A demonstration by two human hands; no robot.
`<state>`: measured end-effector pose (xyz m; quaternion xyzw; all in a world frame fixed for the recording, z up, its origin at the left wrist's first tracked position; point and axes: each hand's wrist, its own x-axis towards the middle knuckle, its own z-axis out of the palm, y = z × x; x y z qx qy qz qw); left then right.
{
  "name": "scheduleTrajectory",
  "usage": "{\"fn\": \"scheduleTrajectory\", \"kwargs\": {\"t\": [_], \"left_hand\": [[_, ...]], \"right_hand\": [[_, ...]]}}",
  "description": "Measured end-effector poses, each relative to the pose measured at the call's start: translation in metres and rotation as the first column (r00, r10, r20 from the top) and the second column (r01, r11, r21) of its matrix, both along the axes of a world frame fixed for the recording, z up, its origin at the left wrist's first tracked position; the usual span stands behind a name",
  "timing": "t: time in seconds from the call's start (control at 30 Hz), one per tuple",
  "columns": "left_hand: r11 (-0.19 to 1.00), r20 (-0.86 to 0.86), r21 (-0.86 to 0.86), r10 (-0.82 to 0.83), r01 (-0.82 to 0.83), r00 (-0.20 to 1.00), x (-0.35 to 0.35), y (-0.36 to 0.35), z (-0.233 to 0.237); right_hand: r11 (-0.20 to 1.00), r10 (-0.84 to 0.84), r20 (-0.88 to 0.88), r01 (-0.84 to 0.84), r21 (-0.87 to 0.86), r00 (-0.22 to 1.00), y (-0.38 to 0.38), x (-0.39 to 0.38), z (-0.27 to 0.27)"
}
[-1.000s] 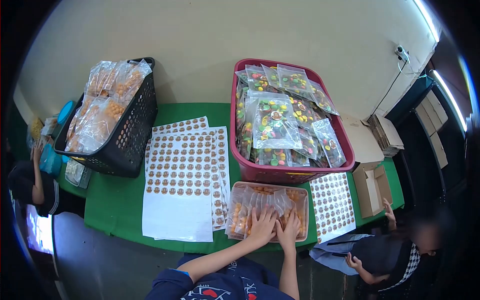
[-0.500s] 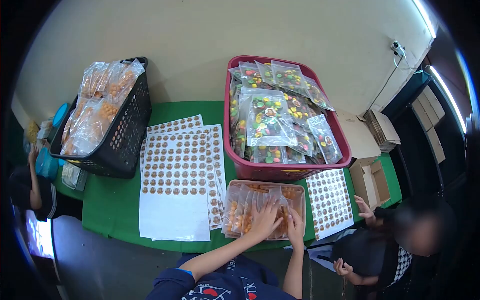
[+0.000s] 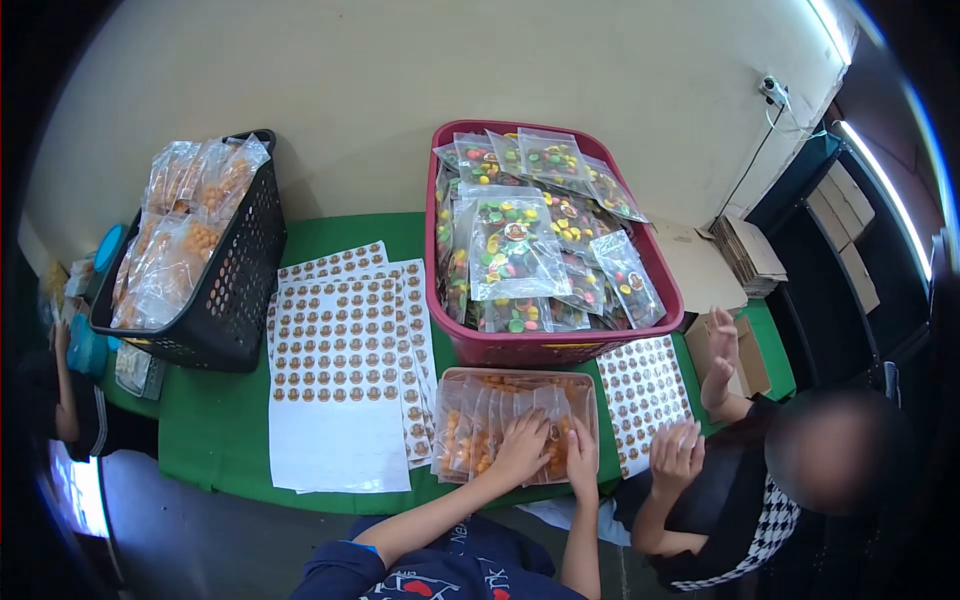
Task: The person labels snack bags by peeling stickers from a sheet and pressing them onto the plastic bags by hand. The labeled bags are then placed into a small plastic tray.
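Nearest, both hands are at a row of clear bags of orange pieces (image 3: 458, 430), which stand overlapping in a shallow tray (image 3: 480, 372) on the green worktop (image 3: 220, 440); the left hand (image 3: 521, 450) is open, its fingers spread over the bags; the right hand (image 3: 582, 462) is upright at the row's right end — whether it grips a bag there, I cannot tell. A round label (image 3: 554, 434) now shows between the hands, where the previous frame has no clear view of one; the left hand has drawn slightly nearer the wearer, and the row looks steadied rather than lifted. At the right, a co-worker's two hands (image 3: 676, 455) are raised higher than before, beside a sheet of round labels (image 3: 648, 395); the co-worker also leans closer in. To the left of the tray lie overlapping label sheets (image 3: 340, 440), some labels missing from the top one's lower part. Beyond the tray is a red basket (image 3: 520, 350) heaped with bags of coloured sweets (image 3: 515, 245); a black basket (image 3: 235, 305) of orange-filled bags is at the left — both seem unchanged, though the view has shifted a little.
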<state>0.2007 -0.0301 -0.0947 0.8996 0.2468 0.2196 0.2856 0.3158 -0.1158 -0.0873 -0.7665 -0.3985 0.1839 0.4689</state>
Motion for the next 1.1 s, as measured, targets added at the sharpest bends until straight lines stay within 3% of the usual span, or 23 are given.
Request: {"fn": "scheduleTrajectory", "kwargs": {"t": [0.13, 0.23, 0.37, 0.47, 0.53, 0.67, 0.77, 1.0, 1.1], "left_hand": [[0.999, -0.024, -0.008, -0.039, 0.038, 0.999, -0.001, 0.008, -0.005], [0.999, -0.063, -0.003, -0.051, 0.051, 0.997, -0.006, 0.008, -0.008], [1.000, -0.124, 0.017, -0.005, 0.007, 0.992, -0.011, 0.001, -0.004], [0.999, -0.080, -0.009, -0.036, 0.035, 0.996, -0.017, 0.009, 0.006], [0.994, 0.050, -0.100, -0.041, 0.046, 0.998, -0.024, 0.022, 0.013], [0.974, 0.224, -0.193, -0.070, 0.115, 0.972, -0.055, 0.043, 0.034], [0.946, 0.209, -0.304, -0.048, 0.111, 0.977, -0.092, 0.052, 0.051], [0.890, 0.194, -0.437, 0.236, -0.131, 0.952, -0.193, 0.073, 0.059], [0.836, 0.255, -0.476, 0.429, -0.274, 0.867, -0.233, 0.081, 0.067]], "right_hand": [[0.998, 0.069, 0.131, -0.070, 0.000, 0.989, 0.006, 0.005, -0.005], [0.984, 0.138, 0.101, -0.124, -0.129, 0.985, 0.010, 0.004, 0.000], [0.974, 0.131, 0.187, -0.092, -0.207, 0.974, 0.015, -0.004, -0.014], [0.981, 0.095, 0.295, -0.039, -0.188, 0.951, 0.016, -0.012, -0.008], [0.993, 0.057, 0.296, -0.024, -0.114, 0.953, 0.014, -0.014, -0.010], [0.987, 0.016, 0.379, 0.045, -0.151, 0.925, 0.016, -0.033, 0.008], [0.974, -0.025, 0.374, 0.106, -0.198, 0.927, 0.021, -0.042, 0.029], [0.996, 0.077, 0.201, -0.085, 0.034, 0.977, 0.052, -0.093, 0.075], [0.976, 0.153, 0.149, -0.173, 0.129, 0.977, 0.072, -0.116, 0.074]]}}
